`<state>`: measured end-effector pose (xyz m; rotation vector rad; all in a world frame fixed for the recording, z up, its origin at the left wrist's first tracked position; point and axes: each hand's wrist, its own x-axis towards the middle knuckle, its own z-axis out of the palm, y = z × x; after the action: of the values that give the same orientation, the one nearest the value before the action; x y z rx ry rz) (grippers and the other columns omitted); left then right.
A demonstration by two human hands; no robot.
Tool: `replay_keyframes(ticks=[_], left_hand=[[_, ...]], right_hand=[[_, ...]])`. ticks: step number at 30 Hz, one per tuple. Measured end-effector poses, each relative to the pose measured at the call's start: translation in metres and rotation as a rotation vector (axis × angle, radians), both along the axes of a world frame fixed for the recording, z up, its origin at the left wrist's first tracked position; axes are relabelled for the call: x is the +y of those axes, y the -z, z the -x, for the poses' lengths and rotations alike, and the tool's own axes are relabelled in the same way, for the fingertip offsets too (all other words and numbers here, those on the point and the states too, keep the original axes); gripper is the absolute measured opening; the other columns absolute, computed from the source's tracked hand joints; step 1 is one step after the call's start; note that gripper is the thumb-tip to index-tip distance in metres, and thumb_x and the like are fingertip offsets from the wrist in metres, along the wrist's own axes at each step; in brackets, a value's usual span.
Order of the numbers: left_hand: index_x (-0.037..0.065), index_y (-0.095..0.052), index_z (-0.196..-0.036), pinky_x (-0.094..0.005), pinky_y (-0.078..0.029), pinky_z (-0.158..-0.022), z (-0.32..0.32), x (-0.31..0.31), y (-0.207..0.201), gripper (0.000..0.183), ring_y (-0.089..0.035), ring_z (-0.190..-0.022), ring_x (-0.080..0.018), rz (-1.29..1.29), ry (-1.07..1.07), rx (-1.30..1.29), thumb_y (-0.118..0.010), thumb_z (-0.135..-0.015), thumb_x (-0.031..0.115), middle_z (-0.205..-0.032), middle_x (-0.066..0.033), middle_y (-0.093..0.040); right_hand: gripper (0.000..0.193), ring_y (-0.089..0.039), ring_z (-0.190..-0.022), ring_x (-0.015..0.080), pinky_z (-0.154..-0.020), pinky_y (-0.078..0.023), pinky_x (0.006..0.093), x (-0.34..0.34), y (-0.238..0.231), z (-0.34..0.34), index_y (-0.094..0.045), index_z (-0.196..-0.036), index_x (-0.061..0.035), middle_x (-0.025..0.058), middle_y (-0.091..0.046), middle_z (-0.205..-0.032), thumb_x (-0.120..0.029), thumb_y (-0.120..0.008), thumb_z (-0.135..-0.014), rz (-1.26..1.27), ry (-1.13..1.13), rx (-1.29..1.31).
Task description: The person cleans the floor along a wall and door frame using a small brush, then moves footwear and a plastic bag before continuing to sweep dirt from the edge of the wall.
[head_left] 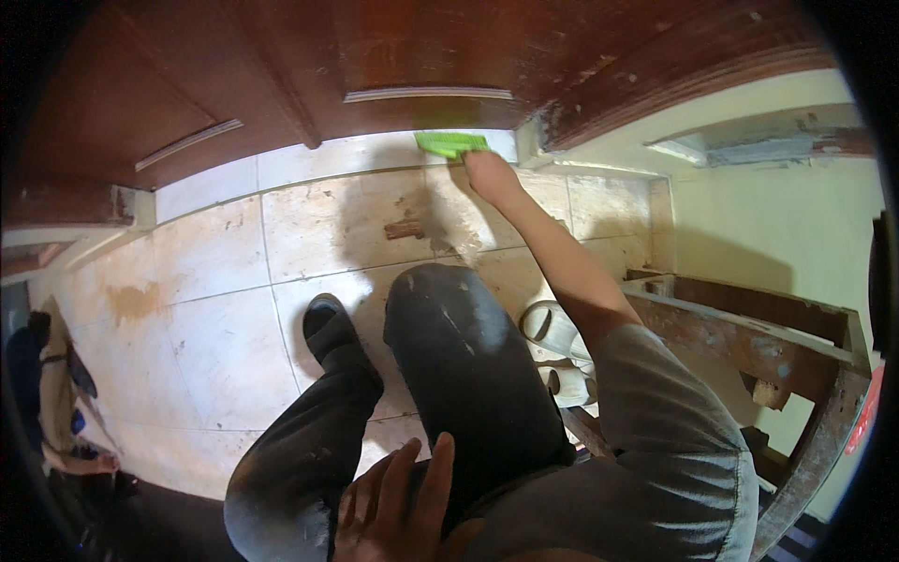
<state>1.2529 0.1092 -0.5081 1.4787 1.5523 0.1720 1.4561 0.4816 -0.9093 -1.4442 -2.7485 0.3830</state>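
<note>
My right hand (pixel 489 178) is stretched far forward, its fingers wrapped round the end of a bright green brush (pixel 453 143). The brush lies on the white tiled sill (pixel 328 157) at the foot of a brown wooden door (pixel 281 66); its bristles point toward the door. My left hand (pixel 398 510) rests on my thigh in dark trousers, fingers stretched out, holding nothing. On the dirty tiled floor (pixel 220 309) between my knee and the sill lies a small reddish-brown piece (pixel 404 229), whose kind I cannot make out.
Light-coloured slippers (pixel 552 328) sit on the floor beside my right knee. A worn wooden frame (pixel 749 347) stands at my right, near a pale yellow wall (pixel 777 225). Another person's arm (pixel 80 463) shows at the far left. Brown stains mark the tiles.
</note>
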Motion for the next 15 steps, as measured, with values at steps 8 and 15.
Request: replay_keyframes(ticks=[8,15], left_hand=[[0.01,-0.042,-0.161,-0.054,-0.04,-0.113,-0.003,-0.005,-0.006,0.078,-0.051,-0.135,-0.0439,-0.046,-0.034,-0.027,-0.068,-0.095,0.04,-0.15,-0.0228,-0.051],[0.01,-0.041,-0.161,-0.0539,-0.039,-0.114,-0.007,-0.012,-0.008,0.075,-0.049,-0.136,-0.0439,0.072,-0.103,0.002,-0.066,-0.096,0.039,-0.15,-0.0233,-0.05]], right_hand=[[0.019,-0.073,-0.088,0.0401,-0.08,-0.06,0.0498,-0.002,-0.026,0.031,-0.07,-0.097,0.0015,0.0242,-0.072,-0.096,-0.012,-0.056,-0.094,-0.142,-0.091,0.102],[0.016,-0.071,-0.093,0.0425,-0.083,-0.058,0.0527,-0.047,-0.017,0.062,-0.069,-0.094,0.0004,0.0236,-0.07,-0.089,-0.009,-0.056,-0.091,0.139,-0.121,0.025]])
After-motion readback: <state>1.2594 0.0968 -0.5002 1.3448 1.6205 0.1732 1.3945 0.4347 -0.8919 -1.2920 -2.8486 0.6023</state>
